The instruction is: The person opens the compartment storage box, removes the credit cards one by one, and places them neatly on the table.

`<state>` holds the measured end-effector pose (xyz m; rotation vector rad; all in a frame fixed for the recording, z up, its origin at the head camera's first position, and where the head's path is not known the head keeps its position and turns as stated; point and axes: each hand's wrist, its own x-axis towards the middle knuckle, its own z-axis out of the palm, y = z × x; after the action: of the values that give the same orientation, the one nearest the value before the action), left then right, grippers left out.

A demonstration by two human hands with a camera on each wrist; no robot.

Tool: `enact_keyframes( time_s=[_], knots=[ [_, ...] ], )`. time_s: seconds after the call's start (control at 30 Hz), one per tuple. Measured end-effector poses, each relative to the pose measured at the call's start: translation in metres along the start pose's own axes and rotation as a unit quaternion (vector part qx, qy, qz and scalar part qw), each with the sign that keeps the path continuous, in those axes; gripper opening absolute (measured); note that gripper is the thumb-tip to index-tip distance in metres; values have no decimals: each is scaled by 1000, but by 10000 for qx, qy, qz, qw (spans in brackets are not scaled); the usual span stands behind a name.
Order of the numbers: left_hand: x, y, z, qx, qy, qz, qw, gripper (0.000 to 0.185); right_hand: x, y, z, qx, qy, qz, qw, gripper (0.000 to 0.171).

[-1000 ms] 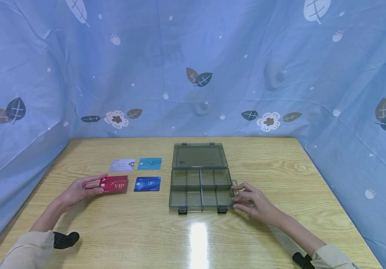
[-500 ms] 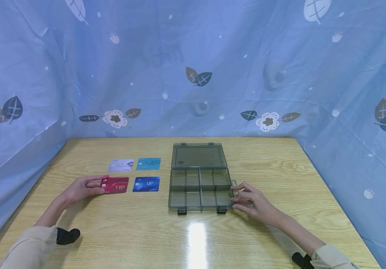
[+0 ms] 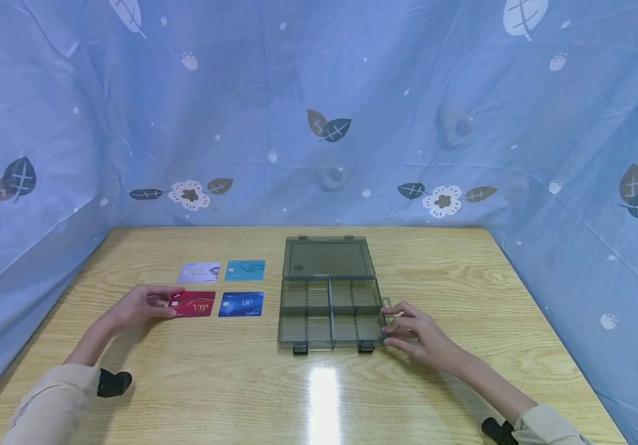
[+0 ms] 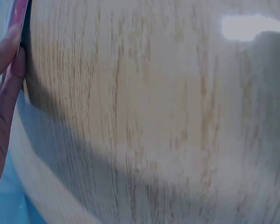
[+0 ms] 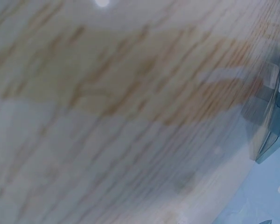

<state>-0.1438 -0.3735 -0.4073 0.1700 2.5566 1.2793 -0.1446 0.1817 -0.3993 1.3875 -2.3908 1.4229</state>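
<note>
My left hand pinches the left end of a red VIP card, thumb on the near side and fingers behind. In the left wrist view the thumb and a finger close on the edge of the red card, low over the table. Beside it lies a blue VIP card. Farther back are a pale silver card and a teal VIP card. My right hand touches the right side of a smoky clear compartment box with loosely bent fingertips.
The box's lid lies folded back behind its compartments, and two latches stick out at the front. A blue patterned curtain surrounds the wooden table at the back and sides.
My left hand has shifted slightly right with the red card, bringing it nearer the blue one. My right hand and the box have stayed in place.
</note>
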Motion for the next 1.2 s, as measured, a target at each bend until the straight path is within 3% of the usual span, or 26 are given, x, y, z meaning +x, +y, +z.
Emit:
enact_keyframes(
  time_s=[0.3, 0.57, 1.2],
  knots=[
    [2, -3, 1, 876, 203, -107, 9959, 58, 0, 0, 0, 13, 45, -40, 10000, 17],
    [0, 0, 5, 1071, 434, -318, 9928, 64, 0, 0, 1, 26, 46, -82, 10000, 17],
    [2, 0, 4, 1343, 478, -264, 9894, 63, 0, -1, 0, -1, 11, -80, 10000, 16]
  ],
)
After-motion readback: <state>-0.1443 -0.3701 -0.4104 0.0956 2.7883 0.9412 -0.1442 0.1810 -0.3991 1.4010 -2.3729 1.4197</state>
